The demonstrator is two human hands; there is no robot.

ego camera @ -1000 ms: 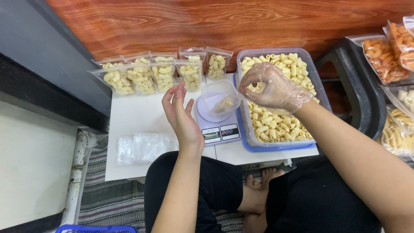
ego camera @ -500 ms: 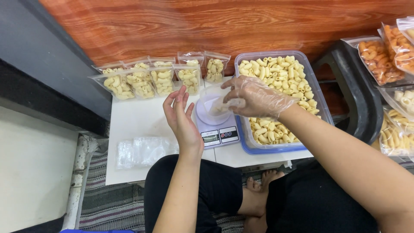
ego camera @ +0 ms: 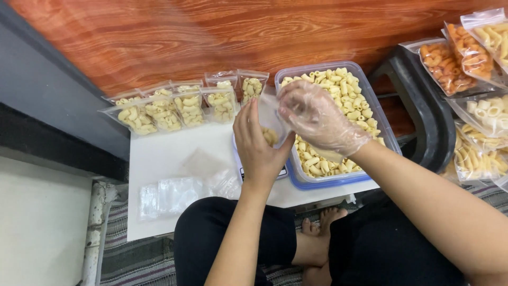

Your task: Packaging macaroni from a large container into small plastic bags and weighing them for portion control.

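While the person sits cross-legged at the bottom of the frame, a wooden wall [ego camera: 222, 37] fills the whole upper band, reddish brown with strong grain. Below it, centre left, lies a white board [ego camera: 159, 159] serving as the work surface. A dark stool [ego camera: 423, 111] stands at right, with bags of orange and pale snacks [ego camera: 476, 63] piled on and around it at the upper right edge.

On the board, right of centre, sits a clear tub [ego camera: 338, 127] with a blue rim, filled with pale yellow macaroni-shaped pieces. A row of filled bags [ego camera: 174, 108] leans along the board's top edge, upper left of centre, each holding the same pale pieces. A stack of empty bags [ego camera: 169, 196] lies flat at the lower left of the board. A small scale [ego camera: 264, 172] is partly visible under the hands, its display mostly hidden by the left wrist.

Left hand [ego camera: 259, 145]: bare, at frame centre, fingers upright and curled around a small clear bag [ego camera: 270, 127], grasping its side. Bag held just left of the tub, above the scale; a few pale pieces visible inside.

Right hand [ego camera: 315, 119]: in a thin clear glove, above the tub's left half, fingertips pinched together at the bag's mouth. Cannot tell whether it holds pieces.
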